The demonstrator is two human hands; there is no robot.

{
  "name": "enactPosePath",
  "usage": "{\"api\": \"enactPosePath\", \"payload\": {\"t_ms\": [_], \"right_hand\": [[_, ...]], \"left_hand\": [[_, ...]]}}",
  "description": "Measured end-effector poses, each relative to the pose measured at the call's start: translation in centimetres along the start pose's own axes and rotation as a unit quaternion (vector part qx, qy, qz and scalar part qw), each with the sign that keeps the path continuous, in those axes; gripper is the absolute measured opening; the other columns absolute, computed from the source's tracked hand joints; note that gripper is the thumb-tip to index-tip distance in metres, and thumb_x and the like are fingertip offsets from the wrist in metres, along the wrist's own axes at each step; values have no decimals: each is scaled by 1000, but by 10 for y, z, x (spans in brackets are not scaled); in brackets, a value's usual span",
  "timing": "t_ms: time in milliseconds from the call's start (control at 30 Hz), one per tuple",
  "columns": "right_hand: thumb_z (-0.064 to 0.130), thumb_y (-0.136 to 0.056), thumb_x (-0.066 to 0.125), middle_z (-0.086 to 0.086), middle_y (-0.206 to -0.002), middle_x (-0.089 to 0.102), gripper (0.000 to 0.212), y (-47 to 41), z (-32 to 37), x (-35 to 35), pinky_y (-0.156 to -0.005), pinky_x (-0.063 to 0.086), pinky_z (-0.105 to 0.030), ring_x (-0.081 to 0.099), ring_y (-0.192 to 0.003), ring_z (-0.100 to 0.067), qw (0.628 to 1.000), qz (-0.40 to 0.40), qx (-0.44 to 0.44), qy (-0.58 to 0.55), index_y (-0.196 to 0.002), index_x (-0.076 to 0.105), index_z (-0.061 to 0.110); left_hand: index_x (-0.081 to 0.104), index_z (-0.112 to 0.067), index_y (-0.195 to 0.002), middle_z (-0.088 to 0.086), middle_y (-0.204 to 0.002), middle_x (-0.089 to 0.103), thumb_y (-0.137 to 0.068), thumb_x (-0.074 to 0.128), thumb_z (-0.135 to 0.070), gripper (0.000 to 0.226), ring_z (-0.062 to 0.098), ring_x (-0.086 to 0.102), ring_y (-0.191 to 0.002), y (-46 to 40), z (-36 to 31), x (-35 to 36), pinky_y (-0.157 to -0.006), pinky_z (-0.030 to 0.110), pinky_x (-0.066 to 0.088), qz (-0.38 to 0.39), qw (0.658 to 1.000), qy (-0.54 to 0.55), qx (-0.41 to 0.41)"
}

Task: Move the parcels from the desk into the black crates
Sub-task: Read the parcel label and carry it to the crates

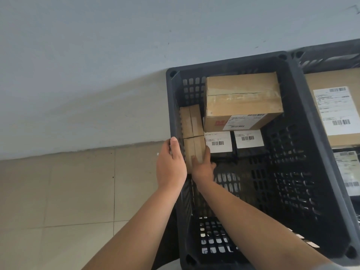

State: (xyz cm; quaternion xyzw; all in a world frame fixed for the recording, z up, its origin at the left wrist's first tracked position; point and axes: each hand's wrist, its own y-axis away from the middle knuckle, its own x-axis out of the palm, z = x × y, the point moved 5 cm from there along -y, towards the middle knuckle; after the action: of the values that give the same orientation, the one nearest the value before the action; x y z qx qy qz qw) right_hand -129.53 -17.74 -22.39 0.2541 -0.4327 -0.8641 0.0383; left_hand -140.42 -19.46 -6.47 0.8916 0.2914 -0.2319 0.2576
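Observation:
A black slotted crate [303, 106] stands on the floor against the wall. Inside, my right hand [202, 166] grips a small brown cardboard parcel [194, 147] standing on edge against the crate's left wall. My left hand [171, 164] rests on the crate's left rim beside that parcel, fingers straight. Behind it stands a second small brown parcel [191, 120]. A larger taped brown box [243, 98] lies at the back on top of two black parcels with white barcode labels [218, 142], [248, 138].
A second black crate [331, 55] sits to the right, holding a large labelled carton [337, 106] and another labelled parcel [348, 172]. Beige floor tiles [68, 191] spread to the left, and a pale wall [97, 65] runs behind both crates.

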Motion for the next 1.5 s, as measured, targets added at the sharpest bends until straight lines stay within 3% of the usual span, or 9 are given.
{"api": "enactPosePath", "payload": {"t_ms": [167, 433, 567, 700, 833, 933, 1000, 1167, 1500], "right_hand": [[51, -104, 47, -14, -165, 17, 67, 0, 1, -1, -105, 49, -55, 51, -129, -44, 1000, 11, 13, -12, -155, 4, 62], [36, -100, 64, -11, -164, 30, 84, 11, 5, -37, -86, 50, -43, 50, -135, -41, 995, 98, -6, -6, -160, 7, 53], [29, -100, 66, -9, -149, 50, 78, 54, 5, -74, -106, 51, -53, 54, -130, -35, 986, 158, -55, -26, -159, 17, 49], [25, -103, 63, -1, -118, 66, 40, 108, 1, -126, -83, 59, -35, 67, -106, -20, 978, 180, -67, -87, -141, 54, 31], [18, -106, 57, -4, -111, 74, 17, 147, -10, -171, -86, 63, -34, 74, -100, -18, 972, 139, -96, -163, -114, 71, 23], [13, -104, 60, -8, -105, 76, 16, 167, -22, -188, -91, 63, -39, 75, -97, -22, 967, 108, -114, -199, -109, 74, 18], [12, -103, 61, -9, -103, 76, 15, 179, -29, -191, -91, 63, -38, 75, -96, -23, 967, 111, -127, -192, -107, 75, 17], [15, -103, 62, -5, -101, 77, 15, 214, -36, -196, -86, 63, -33, 75, -96, -19, 959, 129, -166, -190, -104, 75, 20], [13, -100, 64, -7, -91, 80, 13, 315, -120, -207, -78, 64, -32, 77, -91, -26, 936, 64, -190, -290, -103, 77, 15]], "left_hand": [[40, -27, -70, -8, -61, 41, -110, 29, -49, 47, 10, 46, -59, -1, 3, 2, -57, 28, 32, 0, 1000, -12, -2], [38, -26, -68, -5, -64, 44, -110, 28, -50, 50, 12, 49, -62, -1, 0, 1, -56, 29, 33, -22, 999, -30, 8], [38, -25, -67, -5, -63, 44, -110, 29, -50, 51, 15, 49, -63, -2, 3, 1, -56, 30, 33, -22, 999, -26, 1], [66, -18, -113, -6, -98, 65, -110, 43, -40, 33, 19, 61, -96, 0, 5, -6, -67, 21, 41, -8, 997, 64, -33], [51, -20, -148, -3, -144, 55, -106, 55, -23, 43, 14, 52, -132, 36, 14, -45, -100, 23, 38, -5, 993, 114, -1], [57, -22, -143, -15, -135, 60, -104, 57, -20, 39, 1, 57, -122, 86, 25, -74, -95, 13, 39, -38, 990, 133, 28], [68, -21, -130, -18, -123, 68, -103, 60, -20, 28, 1, 63, -114, 120, 32, -82, -100, 23, 48, -41, 983, 175, 18], [78, -27, -107, -7, -106, 79, -104, 57, -14, 24, 12, 75, -101, 178, 32, -75, -87, 31, 58, 56, 975, 216, -9], [79, -25, -105, -4, -101, 80, -103, 59, -12, 23, 13, 76, -95, 281, 22, -77, -81, 31, 58, 225, 950, 215, 31]]}}
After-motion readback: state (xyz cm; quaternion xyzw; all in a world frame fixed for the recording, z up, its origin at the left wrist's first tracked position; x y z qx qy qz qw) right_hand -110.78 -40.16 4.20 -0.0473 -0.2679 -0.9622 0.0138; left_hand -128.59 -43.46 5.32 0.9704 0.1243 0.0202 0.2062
